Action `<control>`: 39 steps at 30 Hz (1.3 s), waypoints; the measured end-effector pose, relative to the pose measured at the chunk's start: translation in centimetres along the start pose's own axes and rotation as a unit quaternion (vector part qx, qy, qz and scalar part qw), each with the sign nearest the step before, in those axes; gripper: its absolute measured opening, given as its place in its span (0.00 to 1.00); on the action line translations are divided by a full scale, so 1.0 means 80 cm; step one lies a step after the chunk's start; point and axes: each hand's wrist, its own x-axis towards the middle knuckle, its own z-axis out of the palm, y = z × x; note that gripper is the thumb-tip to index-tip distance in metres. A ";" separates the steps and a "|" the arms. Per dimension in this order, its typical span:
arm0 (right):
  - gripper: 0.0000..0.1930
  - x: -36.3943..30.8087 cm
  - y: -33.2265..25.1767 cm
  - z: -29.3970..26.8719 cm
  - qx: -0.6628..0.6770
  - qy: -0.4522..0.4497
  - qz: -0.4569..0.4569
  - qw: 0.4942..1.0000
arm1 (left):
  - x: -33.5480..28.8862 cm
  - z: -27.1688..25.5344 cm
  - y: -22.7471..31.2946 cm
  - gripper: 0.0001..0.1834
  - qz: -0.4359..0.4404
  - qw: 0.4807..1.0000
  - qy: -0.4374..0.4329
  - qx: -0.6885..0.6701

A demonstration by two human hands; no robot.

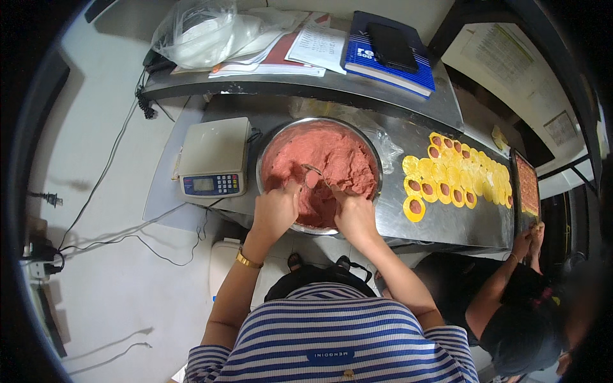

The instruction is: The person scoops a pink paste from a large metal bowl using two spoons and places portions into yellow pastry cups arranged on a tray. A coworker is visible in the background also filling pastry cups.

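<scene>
A large steel bowl [378, 159] in front of me holds a mass of pink ground meat [332, 143]. Over the meat, my right hand [355, 214] is closed around what looks like a spoon [319, 171], its thin metal edge showing beside a small lump of meat. My left hand [279, 207] is closed at the bowl's near left side, close to that lump; whatever its fingers hold is hidden. To the right, yellow round wrappers [440, 171] lie in overlapping rows on the steel table [434, 226]. Several carry a dab of pink meat [415, 207].
Left of the bowl stands a digital scale [216, 153]. A shelf [274, 82] behind holds plastic bags [204, 35], papers [317, 46], a blue book [389, 73] and a phone [393, 48]. At right, another person's hands [530, 241] touch a filled tray [527, 185].
</scene>
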 end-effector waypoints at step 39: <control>0.08 -0.059 0.200 -0.030 0.443 -0.037 0.225 0.867 | 0.063 0.039 0.107 0.10 0.040 0.997 0.056 -0.021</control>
